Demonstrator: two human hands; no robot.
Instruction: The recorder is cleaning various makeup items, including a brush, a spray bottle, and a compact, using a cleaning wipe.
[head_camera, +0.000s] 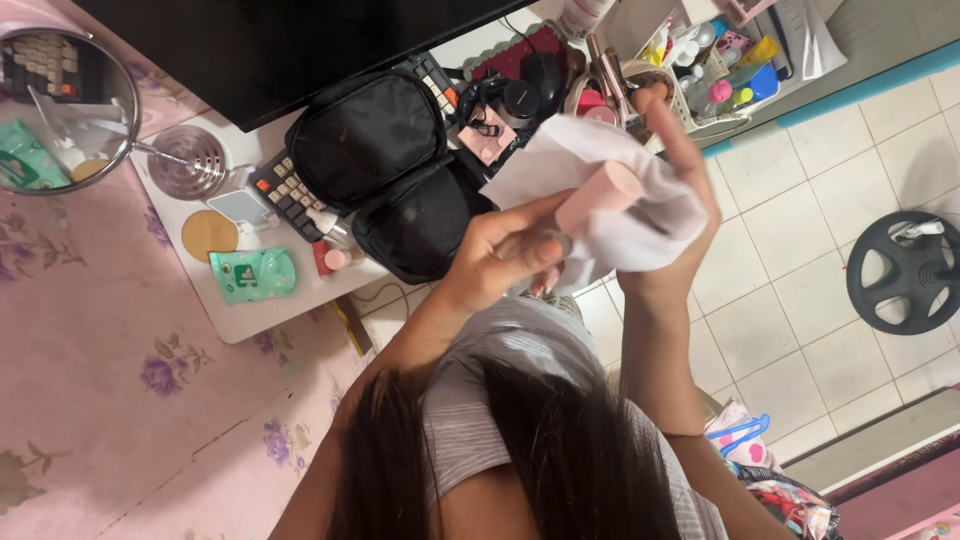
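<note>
The pink tube (597, 197) is pinched at its lower end by the left hand (497, 255), its long axis slanting up into the white tissue (620, 215) gripped around it by the right hand (690, 190).

Pink cylindrical tube (598, 196), matte, smooth, flat end pointing up-right; tilted diagonally, lower end hidden inside curled fingers. White tissue or cloth (610, 205), crumpled and draped loose, wrapped around and behind the tube's upper half, one corner sticking out to the left. Both held in the air at frame centre, above a black pouch and tiled floor, touching each other.
</note>
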